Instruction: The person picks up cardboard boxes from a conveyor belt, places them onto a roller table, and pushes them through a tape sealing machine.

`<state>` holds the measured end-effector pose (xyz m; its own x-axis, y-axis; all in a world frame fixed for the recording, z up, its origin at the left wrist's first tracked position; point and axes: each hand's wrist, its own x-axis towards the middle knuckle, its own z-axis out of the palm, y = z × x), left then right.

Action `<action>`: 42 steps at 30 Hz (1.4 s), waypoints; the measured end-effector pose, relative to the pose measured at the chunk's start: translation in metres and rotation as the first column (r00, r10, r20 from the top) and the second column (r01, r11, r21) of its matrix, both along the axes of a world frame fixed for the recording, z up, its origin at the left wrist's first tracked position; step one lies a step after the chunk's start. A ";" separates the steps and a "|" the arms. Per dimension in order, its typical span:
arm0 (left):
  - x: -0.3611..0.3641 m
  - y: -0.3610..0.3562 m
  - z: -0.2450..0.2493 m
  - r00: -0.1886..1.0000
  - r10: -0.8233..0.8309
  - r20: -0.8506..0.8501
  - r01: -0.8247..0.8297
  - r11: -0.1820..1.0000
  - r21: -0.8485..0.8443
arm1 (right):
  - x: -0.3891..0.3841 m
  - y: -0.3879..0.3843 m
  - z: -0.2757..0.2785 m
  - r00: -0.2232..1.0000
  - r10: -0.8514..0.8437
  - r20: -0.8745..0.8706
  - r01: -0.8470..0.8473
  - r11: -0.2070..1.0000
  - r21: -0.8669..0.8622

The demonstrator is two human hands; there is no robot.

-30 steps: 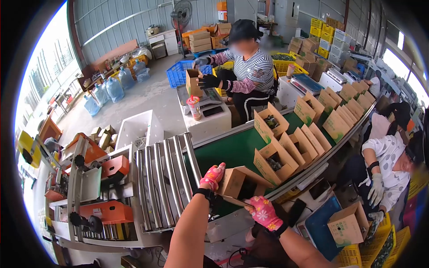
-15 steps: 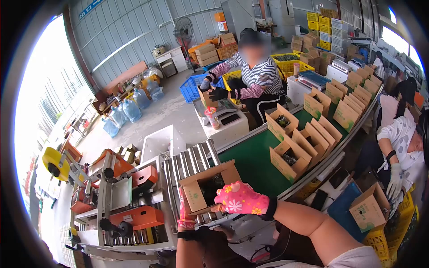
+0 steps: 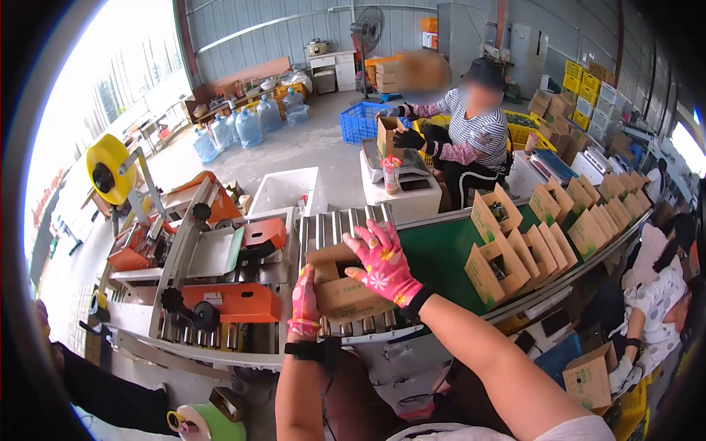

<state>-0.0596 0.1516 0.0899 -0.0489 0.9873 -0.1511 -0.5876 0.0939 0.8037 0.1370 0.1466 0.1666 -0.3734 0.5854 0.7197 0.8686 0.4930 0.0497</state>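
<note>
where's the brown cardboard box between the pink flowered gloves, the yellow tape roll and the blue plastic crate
Brown cardboard box (image 3: 347, 301): head view, on its near side
Yellow tape roll (image 3: 123, 166): head view, on its yellow face
Blue plastic crate (image 3: 358, 129): head view, on its outer wall

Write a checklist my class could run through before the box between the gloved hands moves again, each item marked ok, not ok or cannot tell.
1. Box resting on the metal rollers: ok.
2. Left hand against the box's side: ok.
3. Right hand on the box's top: ok, fingers spread.
4. Box top fully closed: not ok, a gap shows beside the folded flap.
5. Contents below the flaps: cannot tell, too dark and partly covered.
6. Yellow roll mounted on the machine: ok.
</note>
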 end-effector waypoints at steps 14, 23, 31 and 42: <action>0.014 -0.017 0.005 0.532 0.478 -0.699 -0.295 0.879 0.376 | 0.037 -0.043 0.003 0.974 0.135 0.180 -0.035 0.881 -0.472; -0.052 0.078 0.038 -0.147 0.354 -0.924 0.012 0.934 0.356 | -0.034 0.028 -0.013 0.996 -0.037 0.085 0.081 0.790 -0.608; -0.145 0.113 0.038 -0.721 0.235 -0.652 -0.084 0.905 0.418 | -0.148 0.071 -0.039 1.000 0.003 0.024 0.009 0.884 -0.467; -0.153 0.120 0.038 -0.502 0.243 -0.830 -0.106 0.935 0.338 | -0.187 0.088 -0.032 0.706 0.228 -0.671 -0.691 0.429 -0.581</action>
